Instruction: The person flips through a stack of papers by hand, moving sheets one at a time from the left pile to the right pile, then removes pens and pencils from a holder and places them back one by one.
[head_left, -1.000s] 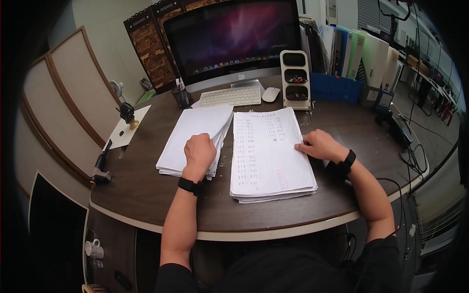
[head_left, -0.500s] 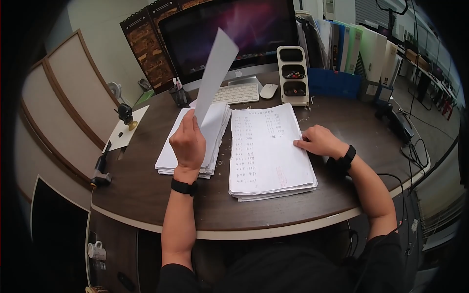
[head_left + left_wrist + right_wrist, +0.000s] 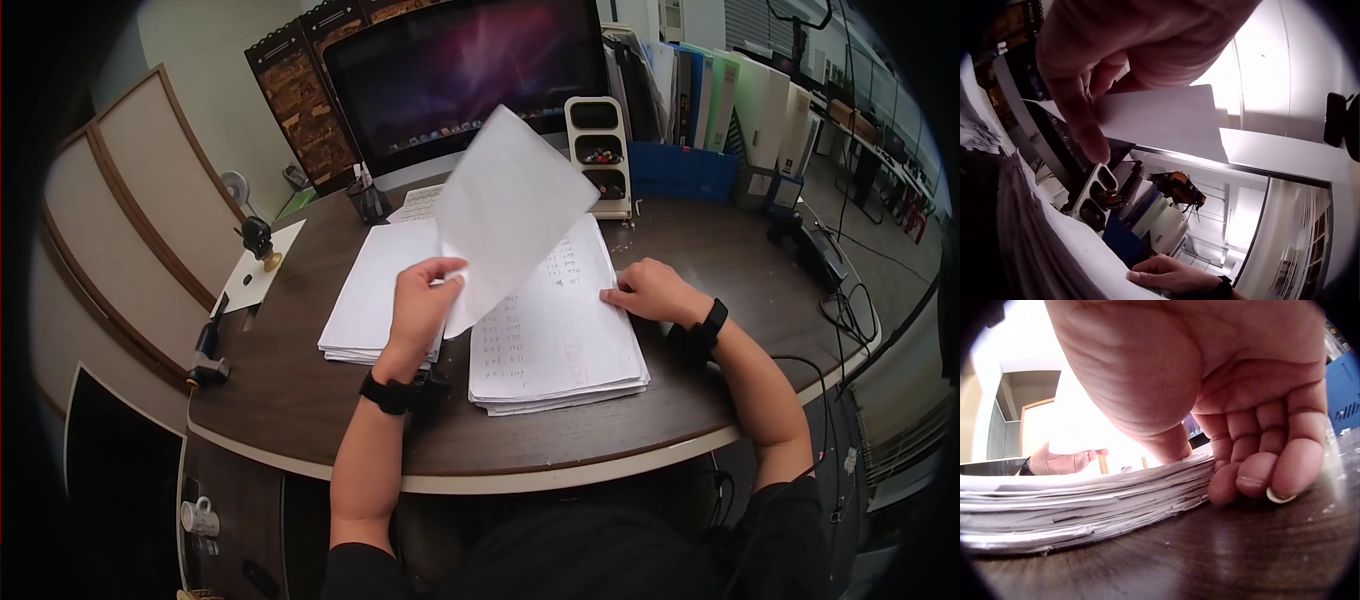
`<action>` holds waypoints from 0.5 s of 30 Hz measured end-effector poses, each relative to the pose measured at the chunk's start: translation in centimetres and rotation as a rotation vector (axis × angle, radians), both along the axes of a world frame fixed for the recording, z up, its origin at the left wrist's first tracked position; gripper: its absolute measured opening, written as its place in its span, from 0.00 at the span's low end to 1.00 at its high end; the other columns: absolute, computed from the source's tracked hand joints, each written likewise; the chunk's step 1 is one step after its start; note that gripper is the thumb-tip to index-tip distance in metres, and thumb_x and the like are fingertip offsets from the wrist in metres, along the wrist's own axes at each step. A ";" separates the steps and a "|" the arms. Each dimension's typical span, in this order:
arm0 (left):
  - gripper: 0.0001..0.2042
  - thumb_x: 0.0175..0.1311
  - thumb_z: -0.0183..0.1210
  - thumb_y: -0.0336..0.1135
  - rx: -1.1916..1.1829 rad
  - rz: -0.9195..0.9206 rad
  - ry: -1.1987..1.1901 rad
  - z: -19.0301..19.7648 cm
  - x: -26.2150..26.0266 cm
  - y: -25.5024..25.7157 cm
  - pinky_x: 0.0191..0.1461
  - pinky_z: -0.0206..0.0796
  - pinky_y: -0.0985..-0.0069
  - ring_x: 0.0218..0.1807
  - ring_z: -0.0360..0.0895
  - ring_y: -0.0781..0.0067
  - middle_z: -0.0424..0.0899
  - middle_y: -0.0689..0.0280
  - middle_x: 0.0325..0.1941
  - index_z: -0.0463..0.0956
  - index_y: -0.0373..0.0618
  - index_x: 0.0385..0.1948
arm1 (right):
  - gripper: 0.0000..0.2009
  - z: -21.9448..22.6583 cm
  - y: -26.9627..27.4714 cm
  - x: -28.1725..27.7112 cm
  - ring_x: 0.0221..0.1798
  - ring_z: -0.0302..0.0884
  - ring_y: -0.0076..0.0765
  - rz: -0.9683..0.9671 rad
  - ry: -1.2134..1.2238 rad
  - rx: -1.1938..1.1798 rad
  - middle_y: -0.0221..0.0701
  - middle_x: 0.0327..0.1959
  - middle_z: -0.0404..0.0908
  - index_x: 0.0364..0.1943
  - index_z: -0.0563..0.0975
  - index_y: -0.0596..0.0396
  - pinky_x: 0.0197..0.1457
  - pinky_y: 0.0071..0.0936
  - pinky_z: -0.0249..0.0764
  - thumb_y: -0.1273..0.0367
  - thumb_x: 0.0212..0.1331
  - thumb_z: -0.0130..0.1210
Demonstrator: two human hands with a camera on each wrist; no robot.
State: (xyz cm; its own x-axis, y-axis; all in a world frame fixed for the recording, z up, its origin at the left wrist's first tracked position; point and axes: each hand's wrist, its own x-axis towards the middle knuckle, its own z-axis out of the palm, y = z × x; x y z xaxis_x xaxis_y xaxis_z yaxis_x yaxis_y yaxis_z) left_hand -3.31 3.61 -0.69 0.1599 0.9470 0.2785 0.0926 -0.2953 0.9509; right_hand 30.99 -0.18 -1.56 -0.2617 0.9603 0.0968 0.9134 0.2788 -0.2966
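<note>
The left hand (image 3: 420, 310) pinches the lower left edge of a blank sheet (image 3: 515, 200), which hangs tilted in the air between the two paper stacks. In the left wrist view, thumb and fingers hold that sheet (image 3: 1166, 119). Handwritten rows and a red mark cover the top page of the right stack (image 3: 560, 350). The right hand (image 3: 660, 295) rests at this stack's right edge, thumb on the top page; in the right wrist view its fingers bend down beside the layered edges (image 3: 1085, 515). A blank-topped stack (image 3: 375, 290) lies on the left.
Behind the papers are a monitor (image 3: 400, 90), a partly hidden keyboard (image 3: 418, 203), a pen holder (image 3: 367, 203) and a beige organizer (image 3: 598, 150). Blue box (image 3: 685, 172) and folders stand at back right. A phone (image 3: 808, 255) and cables are on the right.
The left hand has lifted a sheet off the left stack and swung it rightward, so it now partly covers the right stack. The right hand has stayed at the edge.
</note>
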 end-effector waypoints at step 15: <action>0.12 0.50 0.68 0.28 0.048 -0.090 0.706 -0.3 1.4 -1.6 0.32 0.67 0.80 0.25 0.72 0.81 0.78 0.69 0.22 0.85 0.36 0.37 | 0.17 -1.0 0.5 0.5 0.35 0.80 0.62 0.020 0.000 0.077 0.52 0.27 0.81 0.26 0.81 0.63 0.43 0.49 0.76 0.61 0.61 0.53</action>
State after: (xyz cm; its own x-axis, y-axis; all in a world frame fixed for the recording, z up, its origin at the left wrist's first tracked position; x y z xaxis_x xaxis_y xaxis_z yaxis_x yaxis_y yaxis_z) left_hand -1.94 2.05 -1.04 0.3945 0.9109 0.1205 0.6549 -0.3708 0.6585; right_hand 31.52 0.37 -2.60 -0.2806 0.9446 0.1700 0.9074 0.3189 -0.2737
